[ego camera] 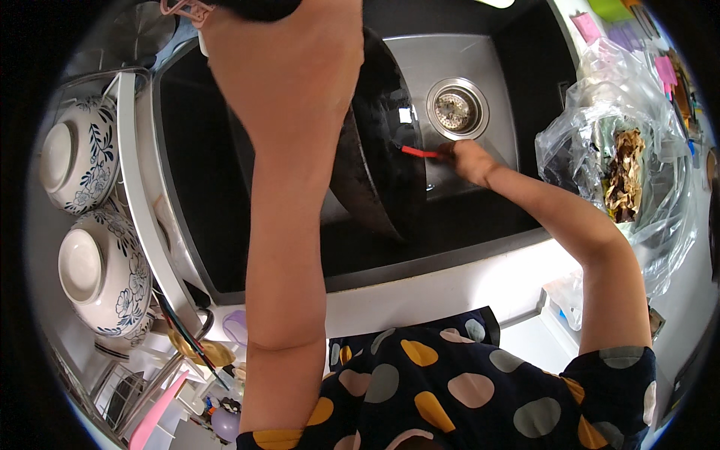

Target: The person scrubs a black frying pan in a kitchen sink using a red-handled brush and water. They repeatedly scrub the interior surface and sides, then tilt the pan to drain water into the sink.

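A dark wok (388, 140) is tilted steeply on its side in the sink (495, 73), its inner face wet and shiny. My left hand (287, 62), large and close to the camera, grips the wok at its upper edge; the fingers are mostly hidden beyond the top of the view. From the right, my right hand (469, 160) holds a thin tool by its red handle (419, 152). The tool's far end is at the wok's inner face, too dark to identify. Just beyond my right hand lies the round metal drain strainer (457, 108).
Upturned flower-patterned bowls (104, 275) stand in a rack with a white rail (143, 197) at left. A clear plastic bag (664, 225) with brown, crumpled dried matter (624, 174) lies right of the sink. The sink's dark front rim (388, 274) runs before me.
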Motion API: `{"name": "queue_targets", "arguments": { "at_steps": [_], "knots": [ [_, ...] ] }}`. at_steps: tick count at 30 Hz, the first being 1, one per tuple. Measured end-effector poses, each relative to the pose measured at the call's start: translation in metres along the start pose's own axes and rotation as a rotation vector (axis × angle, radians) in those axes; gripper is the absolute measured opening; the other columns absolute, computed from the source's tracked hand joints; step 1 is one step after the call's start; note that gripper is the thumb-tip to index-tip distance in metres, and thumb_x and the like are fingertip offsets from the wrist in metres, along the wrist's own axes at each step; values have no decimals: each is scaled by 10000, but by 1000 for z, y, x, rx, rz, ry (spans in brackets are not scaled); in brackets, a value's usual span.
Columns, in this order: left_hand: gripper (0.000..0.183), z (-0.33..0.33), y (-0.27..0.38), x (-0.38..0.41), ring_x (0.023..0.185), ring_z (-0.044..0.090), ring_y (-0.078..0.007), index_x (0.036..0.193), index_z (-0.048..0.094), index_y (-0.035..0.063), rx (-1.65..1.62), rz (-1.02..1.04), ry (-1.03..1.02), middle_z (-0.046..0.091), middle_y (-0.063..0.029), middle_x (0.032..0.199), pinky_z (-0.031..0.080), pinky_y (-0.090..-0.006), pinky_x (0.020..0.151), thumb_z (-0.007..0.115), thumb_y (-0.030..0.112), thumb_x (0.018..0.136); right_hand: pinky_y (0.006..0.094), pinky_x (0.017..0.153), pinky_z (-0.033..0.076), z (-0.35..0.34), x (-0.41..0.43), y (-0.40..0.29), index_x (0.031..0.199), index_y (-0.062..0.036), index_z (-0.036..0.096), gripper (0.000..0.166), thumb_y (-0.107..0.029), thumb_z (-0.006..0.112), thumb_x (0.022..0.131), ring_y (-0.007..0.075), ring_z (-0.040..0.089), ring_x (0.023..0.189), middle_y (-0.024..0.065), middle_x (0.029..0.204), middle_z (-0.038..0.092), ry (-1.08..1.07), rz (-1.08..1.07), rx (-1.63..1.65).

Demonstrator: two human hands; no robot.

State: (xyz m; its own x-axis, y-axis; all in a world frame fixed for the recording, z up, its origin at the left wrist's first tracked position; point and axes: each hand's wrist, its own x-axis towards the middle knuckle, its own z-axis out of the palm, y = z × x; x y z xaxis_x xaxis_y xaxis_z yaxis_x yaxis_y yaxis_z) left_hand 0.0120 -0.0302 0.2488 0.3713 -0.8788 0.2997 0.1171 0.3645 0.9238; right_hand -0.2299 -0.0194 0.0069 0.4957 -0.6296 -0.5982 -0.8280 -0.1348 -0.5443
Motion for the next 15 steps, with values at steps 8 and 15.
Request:
{"name": "queue_targets", "arguments": {
  "at_steps": [8, 15],
  "knots": [
    [225, 27, 2, 17, 346, 358, -95, 644, 449, 53, 110, -54, 169, 386, 1, 459, 297, -247, 358, 534, 86, 850, 396, 769, 451, -7, -7, -6, 1048, -130, 620, 244, -210, 550, 828, 343, 576, 927, 195, 956, 611, 21, 22, 11],
    [185, 26, -11, 34, 353, 346, -91, 677, 486, 43, 69, -137, 134, 368, 12, 463, 304, -245, 363, 535, 88, 850, 413, 781, 469, -23, -28, -38, 1142, -114, 523, 365, -51, 488, 785, 346, 583, 933, 180, 999, 612, -24, 59, -245]
  ]
}}
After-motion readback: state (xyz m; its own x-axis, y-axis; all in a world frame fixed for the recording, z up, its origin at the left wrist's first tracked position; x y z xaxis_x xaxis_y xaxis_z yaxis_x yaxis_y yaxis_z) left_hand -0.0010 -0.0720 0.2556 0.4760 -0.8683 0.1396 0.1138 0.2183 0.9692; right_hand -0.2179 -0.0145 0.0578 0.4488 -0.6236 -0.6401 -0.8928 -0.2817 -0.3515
